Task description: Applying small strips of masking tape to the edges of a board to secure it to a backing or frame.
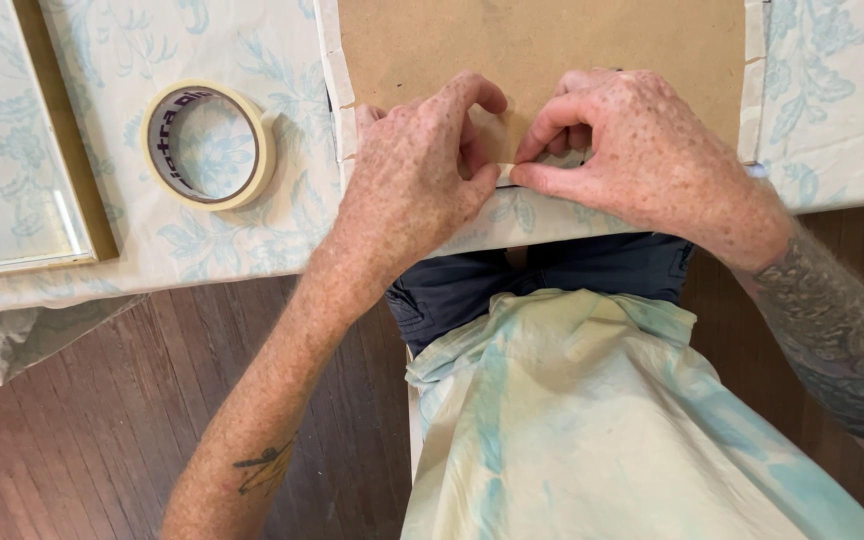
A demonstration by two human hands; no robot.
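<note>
Both hands pinching tape at the board's near edge

Left hand (407, 175) and right hand (632, 150) meet fingertip to fingertip — closed on a strip of masking tape (500, 172) along the brown backing board (542, 40). Uneven pressure could crease or skew it, I'd judge. Left of the fingers — a cream tape roll (210, 146), dark lettering inside.

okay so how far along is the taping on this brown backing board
Tape strips already run along the brown backing board's left and right edges. Now the left hand and right hand press a strip onto its near edge. The tape roll lies aside. The far edge is out of view.
</note>
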